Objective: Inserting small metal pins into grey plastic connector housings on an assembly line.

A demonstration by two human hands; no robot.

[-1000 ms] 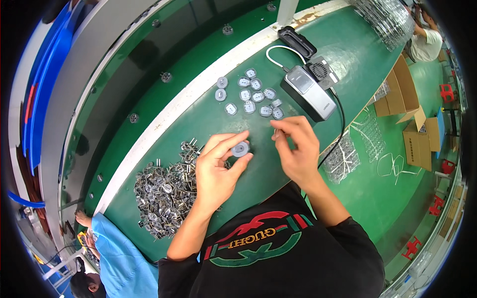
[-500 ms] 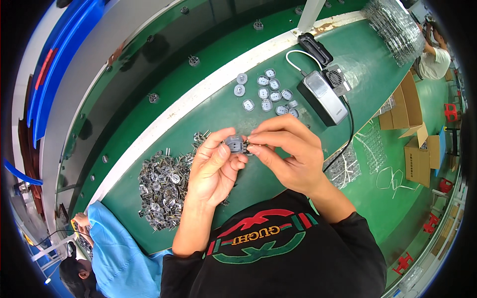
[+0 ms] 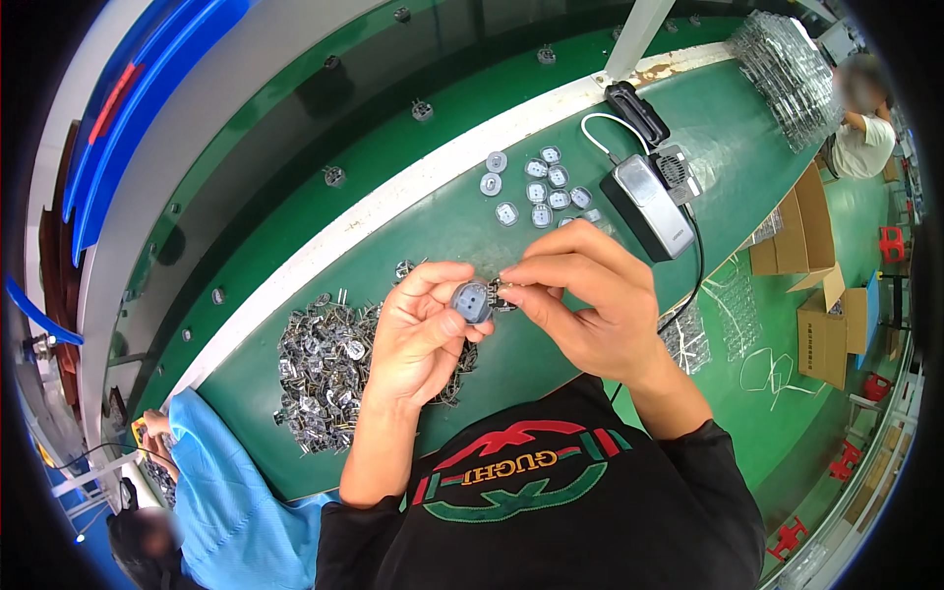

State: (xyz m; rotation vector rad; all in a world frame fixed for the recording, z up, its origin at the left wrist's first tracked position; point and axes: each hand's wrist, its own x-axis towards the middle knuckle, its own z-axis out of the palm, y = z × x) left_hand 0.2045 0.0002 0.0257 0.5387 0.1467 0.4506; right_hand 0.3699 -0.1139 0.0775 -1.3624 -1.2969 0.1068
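So the worktop (image 3: pixel 442 221) was a smooth green with a worn white rim, and a green strip (image 3: pixel 379 147) ran behind it with parts dotted along. Green floor (image 3: pixel 708 423) too, plus cardboard boxes (image 3: pixel 824 339) and red stools (image 3: pixel 788 538) off to the right.

Writing-wise: gold lettering on the black T-shirt (image 3: pixel 526 467), upside down in view, and dark print on one carton. The mark on the silver-and-black block (image 3: pixel 649 197) was too tiny to read.

The left hand (image 3: pixel 418 339) pinched a grey round plastic cap (image 3: pixel 473 302) above the worktop, beside the pile of pronged parts (image 3: pixel 329 379). The right hand (image 3: pixel 600 305) pinched a small metal-pronged part (image 3: pixel 502 295) right by it; couldn't tell if they touched.
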